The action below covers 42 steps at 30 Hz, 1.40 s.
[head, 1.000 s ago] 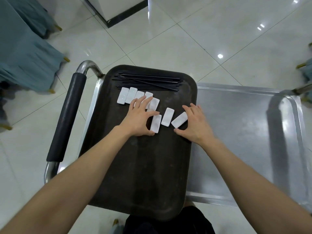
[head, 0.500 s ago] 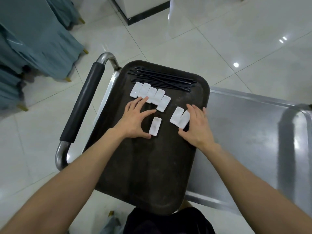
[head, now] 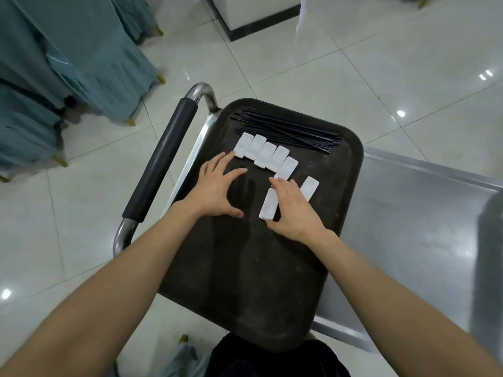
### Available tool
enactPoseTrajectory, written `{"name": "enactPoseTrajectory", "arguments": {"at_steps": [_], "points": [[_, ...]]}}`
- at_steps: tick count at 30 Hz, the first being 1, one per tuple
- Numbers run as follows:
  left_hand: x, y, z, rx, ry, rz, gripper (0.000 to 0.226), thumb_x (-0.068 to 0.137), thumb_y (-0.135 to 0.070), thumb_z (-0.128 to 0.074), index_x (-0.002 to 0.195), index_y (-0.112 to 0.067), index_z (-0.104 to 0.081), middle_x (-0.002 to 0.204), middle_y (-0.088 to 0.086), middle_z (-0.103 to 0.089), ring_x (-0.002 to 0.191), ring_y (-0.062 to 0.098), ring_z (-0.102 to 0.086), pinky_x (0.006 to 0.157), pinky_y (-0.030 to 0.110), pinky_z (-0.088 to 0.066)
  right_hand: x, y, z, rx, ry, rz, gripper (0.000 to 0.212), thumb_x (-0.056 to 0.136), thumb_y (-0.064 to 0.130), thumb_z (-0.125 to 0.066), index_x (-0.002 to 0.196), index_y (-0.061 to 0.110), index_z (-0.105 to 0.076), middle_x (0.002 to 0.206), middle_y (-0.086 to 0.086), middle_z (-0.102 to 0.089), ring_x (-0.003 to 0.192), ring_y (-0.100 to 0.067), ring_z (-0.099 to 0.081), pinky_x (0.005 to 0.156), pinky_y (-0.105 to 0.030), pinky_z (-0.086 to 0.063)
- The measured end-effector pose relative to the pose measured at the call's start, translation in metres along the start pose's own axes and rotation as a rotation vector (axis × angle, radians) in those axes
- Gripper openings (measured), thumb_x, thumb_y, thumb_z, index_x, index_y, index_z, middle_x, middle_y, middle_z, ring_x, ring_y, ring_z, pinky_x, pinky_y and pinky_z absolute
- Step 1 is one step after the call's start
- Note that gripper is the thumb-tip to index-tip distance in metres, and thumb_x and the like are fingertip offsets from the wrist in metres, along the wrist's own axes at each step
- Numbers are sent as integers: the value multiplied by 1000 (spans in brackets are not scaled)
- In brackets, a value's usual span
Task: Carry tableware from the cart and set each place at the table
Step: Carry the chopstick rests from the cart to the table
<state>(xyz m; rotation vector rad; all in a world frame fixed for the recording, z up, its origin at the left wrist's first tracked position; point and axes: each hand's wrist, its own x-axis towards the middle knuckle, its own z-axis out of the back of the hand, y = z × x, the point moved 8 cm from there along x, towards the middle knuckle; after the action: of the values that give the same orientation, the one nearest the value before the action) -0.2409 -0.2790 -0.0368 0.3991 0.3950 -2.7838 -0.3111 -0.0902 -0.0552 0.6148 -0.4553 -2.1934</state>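
Observation:
A dark tray (head: 253, 281) lies on the steel cart (head: 408, 240). Black chopsticks (head: 285, 130) are bundled along its far edge. Below them several white chopstick rests (head: 265, 155) form a slanted row. My left hand (head: 217, 187) rests flat on the tray with spread fingers, its index tip close to the row's left end, holding nothing. My right hand (head: 294, 210) lies with straight fingers between two loose rests: one rest (head: 268, 204) touches its thumb side, another rest (head: 309, 187) sticks out from under its fingers. Anything beneath the palm is hidden.
The cart's padded handle (head: 160, 161) runs along the tray's left side. Chairs in teal covers (head: 62, 63) stand on the tiled floor at the far left. A white pillar base (head: 258, 14) stands beyond the cart. Bare steel shelf extends to the tray's right.
My right hand slid left across the loose rests toward the single rest. My left hand let that rest go and shifted left, away from it.

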Motion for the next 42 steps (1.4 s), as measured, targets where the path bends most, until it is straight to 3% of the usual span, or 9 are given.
{"name": "enactPoseTrajectory", "arguments": {"at_steps": [6, 11, 17, 24, 29, 42], "points": [[19, 5, 8, -19, -10, -15, 124, 58, -71, -91, 162, -40, -30, 176, -3, 1, 162, 27, 8, 131, 53, -4, 5, -1, 0, -89, -43, -29, 113, 81, 60, -81, 166, 17, -20, 173, -6, -23, 162, -26, -11, 133, -42, -10], [48, 15, 20, -3, -45, 18, 116, 66, -52, -94, 162, -31, -33, 173, 3, -15, 159, 31, -6, 131, 50, -12, 8, 1, -4, -167, -59, 24, 108, 80, 61, -75, 164, 16, -25, 165, -4, -38, 161, -24, -16, 131, -48, -18], [90, 29, 37, 24, -51, 34, 108, 66, -31, -92, 160, -29, -37, 160, 2, -37, 149, 31, -26, 124, 47, -21, -2, -2, 13, -64, -90, -38, 104, 83, 55, -78, 165, 22, -23, 172, 0, -26, 163, -24, -3, 132, -48, -16], [131, 27, 35, 105, 83, -73, 112, 67, -41, -92, 162, -31, -36, 153, 1, -39, 142, 31, -33, 122, 46, -28, 3, -12, 35, 26, -90, -140, 107, 84, 59, -77, 166, 29, -16, 174, 7, -17, 163, -20, 2, 131, -52, -19], [133, 26, 33, 123, 80, -101, 98, 64, -45, -92, 152, -34, -48, 141, 0, -45, 131, 28, -39, 117, 44, -35, 1, -10, 34, 33, -98, -131, 108, 82, 59, -78, 166, 28, -17, 173, 6, -21, 163, -19, 0, 130, -50, -24], [28, 39, 11, 0, 80, -62, 88, 66, -57, -88, 143, -33, -52, 138, -11, -51, 132, 17, -39, 115, 36, -32, 9, 25, -10, -83, 23, 21, 119, 80, 55, -79, 168, 18, -8, 174, -3, -19, 163, -22, -2, 132, -43, -15]]}}
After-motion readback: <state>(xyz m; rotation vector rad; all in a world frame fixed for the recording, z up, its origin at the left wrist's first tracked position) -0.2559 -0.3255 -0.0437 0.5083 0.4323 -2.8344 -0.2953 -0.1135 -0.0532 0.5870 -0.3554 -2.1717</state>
